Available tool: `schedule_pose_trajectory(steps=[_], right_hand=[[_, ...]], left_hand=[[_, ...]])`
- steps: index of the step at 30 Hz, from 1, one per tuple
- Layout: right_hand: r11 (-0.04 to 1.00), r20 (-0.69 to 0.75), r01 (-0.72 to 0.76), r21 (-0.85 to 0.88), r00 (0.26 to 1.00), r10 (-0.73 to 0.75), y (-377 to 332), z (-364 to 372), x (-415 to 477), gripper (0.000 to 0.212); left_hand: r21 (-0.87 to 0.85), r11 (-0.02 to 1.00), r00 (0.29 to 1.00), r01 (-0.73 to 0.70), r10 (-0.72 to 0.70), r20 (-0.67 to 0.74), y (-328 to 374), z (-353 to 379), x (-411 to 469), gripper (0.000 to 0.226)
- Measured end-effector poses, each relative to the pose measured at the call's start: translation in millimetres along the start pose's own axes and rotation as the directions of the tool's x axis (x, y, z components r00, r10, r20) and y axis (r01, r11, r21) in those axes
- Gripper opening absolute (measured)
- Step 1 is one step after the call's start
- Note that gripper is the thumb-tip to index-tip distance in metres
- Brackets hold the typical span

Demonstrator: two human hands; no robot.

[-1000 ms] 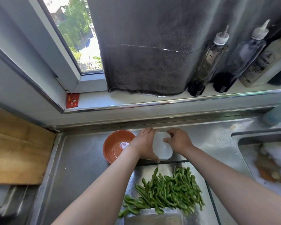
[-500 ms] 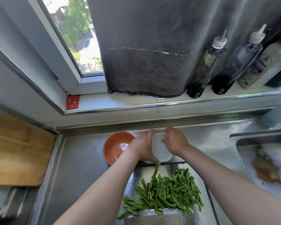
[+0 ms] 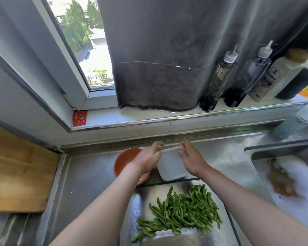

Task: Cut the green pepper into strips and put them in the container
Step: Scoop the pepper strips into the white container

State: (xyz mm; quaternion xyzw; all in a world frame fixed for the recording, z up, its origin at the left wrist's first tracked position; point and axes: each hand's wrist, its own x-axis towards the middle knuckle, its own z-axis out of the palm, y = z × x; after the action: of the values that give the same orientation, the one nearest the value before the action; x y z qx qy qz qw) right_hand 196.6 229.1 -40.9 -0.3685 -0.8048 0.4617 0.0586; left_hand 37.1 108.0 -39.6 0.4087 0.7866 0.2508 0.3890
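Container (image 3: pixel 171 166) sits between both hands: left hand (image 3: pixel 148 159) grips its 9 o'clock side, right hand (image 3: pixel 191 160) its 3 o'clock side, fingers curled. Pepper strips (image 3: pixel 181 212) lie at 6 o'clock of it.

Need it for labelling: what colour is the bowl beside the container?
The bowl is terracotta orange; head view shows it best.

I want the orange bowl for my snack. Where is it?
Head view, middle: the bowl sits on the counter, just left of the container, partly hidden by the left hand.
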Motion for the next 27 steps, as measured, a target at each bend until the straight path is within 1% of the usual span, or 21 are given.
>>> schedule_pose_trajectory(steps=[2,4,5,7,8,9,10,12,13,14,15,16,17,18,19,21,22,24,25,27], right_hand=[[0.997,-0.048,0.012,0.074,0.999,-0.008,-3,0,-2,0.003],[0.995,-0.111,0.051,0.089,0.993,-0.041,-6,-5,-4,0.006],[0.994,-0.156,0.069,0.085,0.986,-0.056,-7,-9,-5,0.006],[0.992,-0.293,0.092,0.082,0.954,-0.064,-8,-21,-6,0.004],[0.992,-0.362,0.102,0.072,0.93,-0.07,-7,-27,-7,0.003],[0.993,-0.418,0.112,0.038,0.904,-0.086,-5,-35,-7,0.007],[0.993,-0.453,0.119,-0.026,0.883,-0.118,-1,-41,-6,0.014],[0.96,-0.48,0.151,-0.235,0.841,-0.249,13,-50,-4,0.028],[0.922,-0.462,0.176,-0.346,0.823,-0.331,25,-52,-2,0.032],[0.878,-0.435,0.2,-0.434,0.807,-0.399,39,-52,0,0.037],[0.845,-0.396,0.202,-0.495,0.813,-0.426,53,-51,1,0.042],[0.829,-0.326,0.183,-0.528,0.858,-0.397,65,-49,2,0.047],[0.821,-0.244,0.151,-0.55,0.912,-0.331,73,-48,1,0.051],[0.802,-0.139,0.119,-0.585,0.96,-0.244,80,-45,0,0.056],[0.762,-0.03,0.105,-0.639,0.987,-0.161,87,-41,-1,0.061],[0.662,0.119,0.121,-0.739,0.992,-0.048,93,-38,-1,0.071],[0.644,0.156,0.136,-0.753,0.987,-0.026,93,-36,1,0.075],[0.66,0.196,0.144,-0.737,0.981,0.004,98,-32,3,0.078],[0.677,0.223,0.151,-0.72,0.975,0.02,99,-30,3,0.078],[0.706,0.267,0.161,-0.689,0.963,0.041,102,-30,1,0.08]], left_hand=[[-0.023,1.0,1.0,0.016,-0.016,-0.005,-2,1,1,0.038],[-0.048,0.999,0.999,0.016,-0.017,-0.033,-4,2,2,0.038],[-0.063,0.998,0.999,0.017,-0.02,-0.05,-4,3,3,0.038],[-0.071,0.997,0.995,0.023,-0.029,-0.096,-2,7,6,0.041],[-0.019,1.0,0.993,0.018,-0.02,-0.12,-1,9,7,0.044],[0.089,0.996,0.992,0.005,0.007,-0.129,3,12,9,0.05],[0.228,0.974,0.993,-0.02,0.046,-0.112,7,15,10,0.062],[0.443,0.892,0.995,-0.091,0.094,0.015,14,27,14,0.099],[0.508,0.853,0.992,-0.121,0.091,0.083,16,35,15,0.115],[0.555,0.82,0.989,-0.14,0.085,0.124,17,43,18,0.125],[0.582,0.799,0.987,-0.148,0.087,0.132,17,50,20,0.128],[0.591,0.792,0.988,-0.15,0.097,0.121,17,54,23,0.126],[0.593,0.79,0.988,-0.156,0.111,0.111,17,57,24,0.123],[0.595,0.787,0.986,-0.165,0.124,0.109,17,57,26,0.121],[0.6,0.78,0.984,-0.18,0.138,0.117,16,57,27,0.12],[0.611,0.764,0.978,-0.207,0.149,0.145,13,52,30,0.122],[0.616,0.759,0.977,-0.211,0.148,0.152,11,51,30,0.123],[0.627,0.752,0.979,-0.205,0.161,0.126,8,52,28,0.124],[0.624,0.757,0.981,-0.193,0.171,0.095,7,55,25,0.12],[0.567,0.81,0.981,-0.147,0.191,-0.018,8,63,17,0.103]])
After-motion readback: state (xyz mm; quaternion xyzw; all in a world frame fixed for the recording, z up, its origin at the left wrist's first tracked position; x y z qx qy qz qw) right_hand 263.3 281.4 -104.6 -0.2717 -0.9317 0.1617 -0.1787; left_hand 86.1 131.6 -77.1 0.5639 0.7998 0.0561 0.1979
